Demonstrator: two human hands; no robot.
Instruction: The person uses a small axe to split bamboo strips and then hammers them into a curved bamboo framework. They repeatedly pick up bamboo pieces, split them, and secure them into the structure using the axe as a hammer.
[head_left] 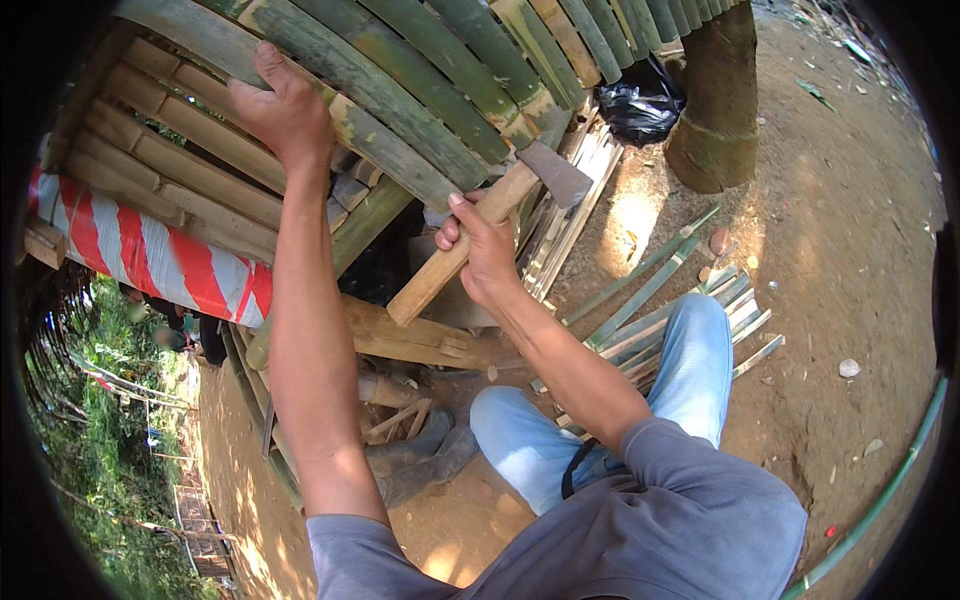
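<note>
My right hand (485, 250) is closed round the wooden handle of a hatchet (512, 195), whose dark metal head points to the far right over the bamboo. Its fingers are close to the near end of a green bamboo slat (395, 145), the outermost of a row. Farther up and to the left, my left hand (290, 115) is closed on that same slat, its thumb lying along the top and its other fingers partly hidden. Several more green bamboo slats (420, 60) lie side by side beyond it, with narrow gaps between them.
A pole wrapped in red and white plastic (185, 260) stands out at the left, below a slatted bamboo panel (190, 140). A thick post (715, 120) and a black plastic bag (643, 105) are at the far right. Split bamboo strips (640, 335) lie on the dirt ground (820, 270) by my knees.
</note>
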